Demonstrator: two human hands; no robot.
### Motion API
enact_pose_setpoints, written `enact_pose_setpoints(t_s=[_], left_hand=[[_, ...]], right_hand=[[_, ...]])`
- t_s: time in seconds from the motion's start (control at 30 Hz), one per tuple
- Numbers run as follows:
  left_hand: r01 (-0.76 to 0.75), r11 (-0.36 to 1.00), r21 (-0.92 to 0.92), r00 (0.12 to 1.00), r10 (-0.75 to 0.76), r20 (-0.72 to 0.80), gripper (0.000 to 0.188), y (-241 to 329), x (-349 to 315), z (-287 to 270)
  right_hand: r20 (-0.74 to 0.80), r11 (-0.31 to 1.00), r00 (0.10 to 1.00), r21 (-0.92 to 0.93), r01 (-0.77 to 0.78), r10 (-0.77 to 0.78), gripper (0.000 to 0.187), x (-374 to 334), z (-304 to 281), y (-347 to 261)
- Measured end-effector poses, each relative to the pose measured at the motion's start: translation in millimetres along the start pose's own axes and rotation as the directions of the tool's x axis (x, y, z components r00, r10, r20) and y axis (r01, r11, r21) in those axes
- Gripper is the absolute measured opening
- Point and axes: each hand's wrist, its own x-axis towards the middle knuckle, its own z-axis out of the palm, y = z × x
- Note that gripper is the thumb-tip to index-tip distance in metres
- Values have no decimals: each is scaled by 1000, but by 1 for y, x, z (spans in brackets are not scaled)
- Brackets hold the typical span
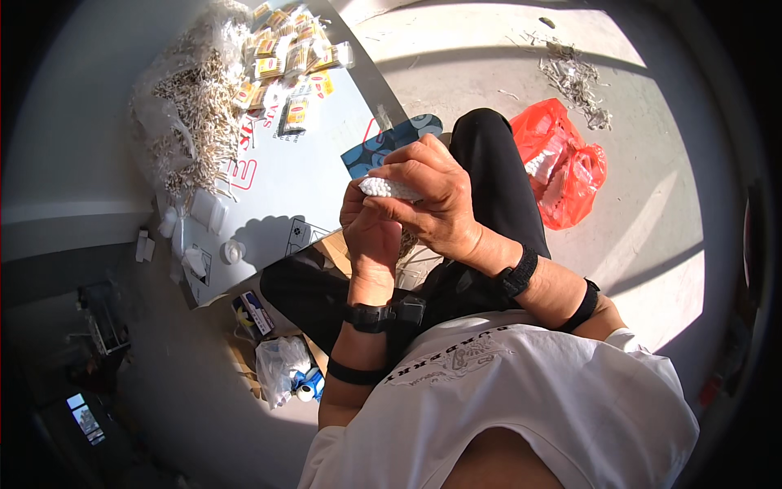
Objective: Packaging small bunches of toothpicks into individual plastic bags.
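Over my lap, a tight bundle of cotton swabs (388, 189) is held with its white tips showing. My right hand (440, 196) pinches it from above and the right, thumb below and fingers on top. My left hand (373, 232) closes on the bundle's left end from below; part of its fingers is hidden behind the bundle and the right hand. On the table (322, 167) to the left lies a large heap of loose cotton swabs (195, 110) in a clear plastic bag. Beside it, several filled packs of swabs (297, 57) with yellow labels are piled up.
A blue patterned piece (391, 143) lies by the table's edge near my knee. White plastic containers (210, 212) and a small white roll (234, 250) stand at the table's near corner. On the floor are a red plastic bag (558, 167), scattered swabs (574, 77) and a clear bag (283, 367).
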Motion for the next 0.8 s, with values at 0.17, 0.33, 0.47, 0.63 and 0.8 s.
enact_pose_setpoints(t_s=[0.17, 0.33, 0.47, 0.63, 0.8], left_hand=[[10, 999, 33, 1000, -10, 13, 33, -4, -2, 1], [13, 1000, 2, 999, -13, 52, 32, -1, 1, 1], [4, 999, -51, 998, -1, 64, 29, 2, -1, 7], [30, 997, -71, 998, -26, 51, 28, 1, 0, 3], [28, 997, -67, 998, -25, 52, 28, 2, 1, 3]], right_hand=[[-5, 1000, 1000, 11, 3, -3, 30, -1, -2, 4], [-7, 995, 996, 54, -86, 86, 31, -1, -1, 0], [-19, 993, 995, 73, -94, 95, 33, -2, -3, 1], [-10, 992, 996, 91, -91, 92, 31, -3, -2, 2], [-7, 990, 996, 115, -85, 86, 30, -2, -2, 3]])
